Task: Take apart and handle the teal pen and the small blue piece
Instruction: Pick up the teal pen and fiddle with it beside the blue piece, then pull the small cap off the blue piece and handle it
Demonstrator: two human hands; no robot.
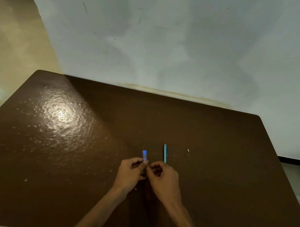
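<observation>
1 head-worn view looks forward and down from 6 o'clock across the brown table [216, 138] toward the wall [170, 42] at 12.

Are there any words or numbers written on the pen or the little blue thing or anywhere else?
None can be read anywhere.
Teal pen: too small and dim to show any print.
Small blue piece, held at the left hand fingers: it glows blue, with no letters visible.
Tiny white bit on the brown table: too small to tell.
Wall: only scuff marks, no writing.
</observation>
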